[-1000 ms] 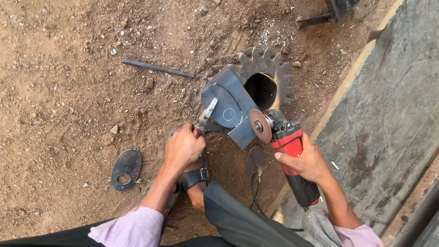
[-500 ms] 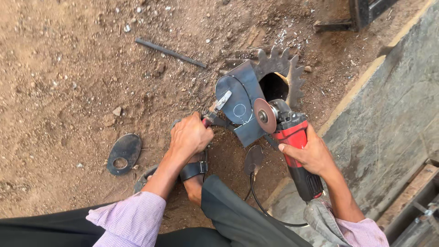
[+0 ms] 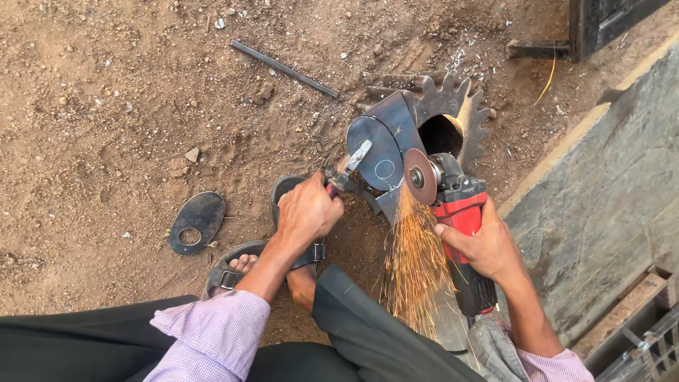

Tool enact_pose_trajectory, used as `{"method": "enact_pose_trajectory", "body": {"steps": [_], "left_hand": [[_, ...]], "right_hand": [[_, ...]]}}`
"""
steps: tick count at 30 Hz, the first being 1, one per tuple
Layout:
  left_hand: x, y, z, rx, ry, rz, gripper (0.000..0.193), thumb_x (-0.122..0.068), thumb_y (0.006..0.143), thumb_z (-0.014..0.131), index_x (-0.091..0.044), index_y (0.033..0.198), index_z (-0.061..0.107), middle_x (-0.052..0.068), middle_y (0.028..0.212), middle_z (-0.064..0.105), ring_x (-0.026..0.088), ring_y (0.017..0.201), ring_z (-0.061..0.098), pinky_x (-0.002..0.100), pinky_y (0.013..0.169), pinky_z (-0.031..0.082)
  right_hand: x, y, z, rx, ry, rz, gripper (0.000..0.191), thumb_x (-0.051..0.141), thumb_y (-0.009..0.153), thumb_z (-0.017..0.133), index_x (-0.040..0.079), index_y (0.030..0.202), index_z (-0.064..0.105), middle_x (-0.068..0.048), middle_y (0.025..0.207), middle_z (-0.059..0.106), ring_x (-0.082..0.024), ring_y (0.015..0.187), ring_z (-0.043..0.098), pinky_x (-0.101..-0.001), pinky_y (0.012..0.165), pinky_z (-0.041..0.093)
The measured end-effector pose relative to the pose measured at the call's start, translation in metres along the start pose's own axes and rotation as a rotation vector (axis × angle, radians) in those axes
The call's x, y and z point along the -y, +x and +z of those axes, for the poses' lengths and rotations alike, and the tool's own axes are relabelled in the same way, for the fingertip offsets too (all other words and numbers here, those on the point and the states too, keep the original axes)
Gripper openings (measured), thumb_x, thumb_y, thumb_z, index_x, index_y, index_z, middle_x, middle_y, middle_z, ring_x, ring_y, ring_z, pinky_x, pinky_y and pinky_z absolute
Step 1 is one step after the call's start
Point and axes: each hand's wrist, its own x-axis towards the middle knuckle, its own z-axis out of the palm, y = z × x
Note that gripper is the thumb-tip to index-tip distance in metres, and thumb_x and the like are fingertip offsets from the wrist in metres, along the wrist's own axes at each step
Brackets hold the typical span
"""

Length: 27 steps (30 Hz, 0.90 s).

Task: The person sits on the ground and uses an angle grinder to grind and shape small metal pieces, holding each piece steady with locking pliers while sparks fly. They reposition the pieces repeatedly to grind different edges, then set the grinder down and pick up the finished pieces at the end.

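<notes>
My right hand [image 3: 486, 247] grips a red and black angle grinder [image 3: 460, 219]. Its disc [image 3: 420, 177] touches the edge of a dark steel plate [image 3: 382, 152], and orange sparks [image 3: 414, 269] spray down toward my leg. My left hand [image 3: 308, 212] is closed on pliers [image 3: 346, 170] whose jaws clamp the plate's left side. The plate leans against a large rusty toothed gear [image 3: 456, 117] that lies on the dirt. A chalk circle is drawn on the plate.
An oval steel piece with a hole [image 3: 196, 221] lies on the dirt at left. A thin steel rod [image 3: 283, 68] lies farther up. My sandalled feet [image 3: 237, 269] rest below the hands. A concrete slab [image 3: 608, 198] runs along the right.
The grinder disc has come against the plate edge and sparks now fly downward. The view has shifted slightly; both hands keep their grips.
</notes>
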Motion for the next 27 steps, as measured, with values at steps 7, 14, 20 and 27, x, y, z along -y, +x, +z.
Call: {"method": "enact_pose_trajectory", "body": {"steps": [7, 14, 20, 27], "left_hand": [[0.003, -0.001, 0.002, -0.023, -0.041, 0.02, 0.032, -0.027, 0.088, 0.055, 0.001, 0.101, 0.061, 0.028, 0.093, 0.071, 0.046, 0.09, 0.07, 0.059, 0.084, 0.05], [0.008, 0.0, 0.006, -0.027, -0.087, -0.002, 0.03, -0.026, 0.086, 0.057, 0.0, 0.101, 0.061, 0.03, 0.091, 0.071, 0.047, 0.089, 0.069, 0.057, 0.084, 0.051], [0.013, 0.0, 0.01, -0.045, -0.101, 0.011, 0.031, -0.027, 0.085, 0.059, 0.001, 0.1, 0.061, 0.03, 0.09, 0.071, 0.047, 0.09, 0.069, 0.057, 0.083, 0.051], [0.016, -0.001, 0.013, -0.052, -0.096, 0.019, 0.031, -0.027, 0.085, 0.059, 0.0, 0.1, 0.061, 0.028, 0.091, 0.07, 0.047, 0.089, 0.069, 0.057, 0.083, 0.051]], "right_hand": [[0.003, 0.002, 0.006, -0.022, -0.022, 0.019, 0.078, 0.041, 0.07, 0.085, 0.004, 0.13, 0.05, -0.018, 0.108, 0.073, -0.031, 0.101, 0.071, -0.0436, 0.089, 0.053], [0.007, 0.004, 0.01, -0.031, -0.016, -0.008, 0.08, 0.039, 0.07, 0.085, 0.004, 0.132, 0.048, -0.018, 0.11, 0.073, -0.034, 0.101, 0.072, -0.0452, 0.087, 0.053], [0.011, 0.001, 0.009, -0.038, -0.043, 0.011, 0.082, 0.04, 0.07, 0.085, 0.005, 0.134, 0.048, -0.02, 0.112, 0.073, -0.035, 0.103, 0.071, -0.0463, 0.088, 0.054], [0.008, -0.002, 0.015, -0.04, -0.094, 0.068, 0.082, 0.041, 0.07, 0.085, 0.008, 0.135, 0.047, -0.021, 0.113, 0.072, -0.038, 0.103, 0.07, -0.0478, 0.088, 0.053]]}}
